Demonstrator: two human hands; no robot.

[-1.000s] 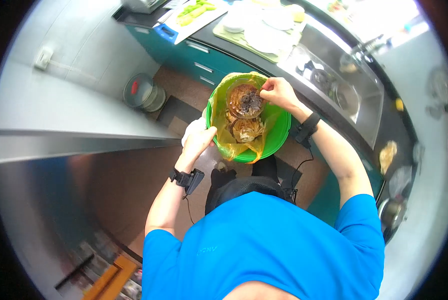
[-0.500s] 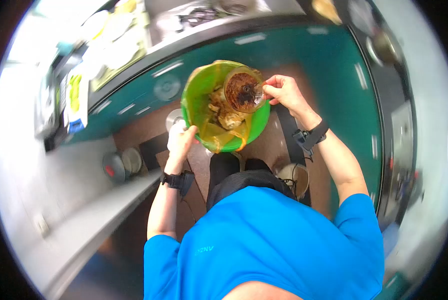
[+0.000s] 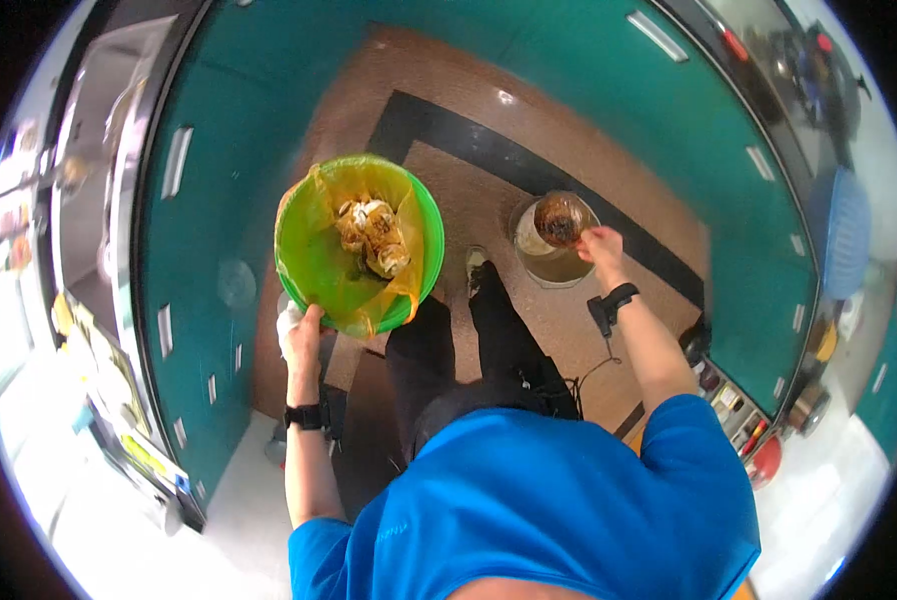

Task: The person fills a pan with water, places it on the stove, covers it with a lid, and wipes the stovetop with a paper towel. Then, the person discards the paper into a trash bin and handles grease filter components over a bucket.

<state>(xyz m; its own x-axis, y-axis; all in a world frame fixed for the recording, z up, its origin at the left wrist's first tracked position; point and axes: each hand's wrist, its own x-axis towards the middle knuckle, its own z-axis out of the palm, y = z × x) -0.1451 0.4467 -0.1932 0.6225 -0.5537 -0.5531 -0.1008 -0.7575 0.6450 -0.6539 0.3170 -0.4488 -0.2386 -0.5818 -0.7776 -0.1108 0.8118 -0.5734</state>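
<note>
My left hand [image 3: 302, 338] is closed on the near rim of a green bin [image 3: 432, 230], with something white at its fingers. A yellow translucent bag [image 3: 405, 285] lines the bin, and crumpled, brown-stained waste [image 3: 374, 235] lies inside. Off to the right, my right hand [image 3: 603, 248] pinches the edge of a round see-through cup [image 3: 561, 219] coated with dark brown residue. The cup overlaps a pale round bucket [image 3: 554, 268] that stands on the floor, hiding part of its opening.
Green cabinets [image 3: 609, 110] with pale handles surround the brown floor [image 3: 449, 100], which has a dark stripe. A counter with a sink [image 3: 94, 130] runs along the left. At right are a blue oval item [image 3: 841, 235] and a rack of small containers [image 3: 734, 415].
My right hand has carried the cup from over the green bin to the bucket at right. The bin, in my left hand, sits further left, and my view has turned.
</note>
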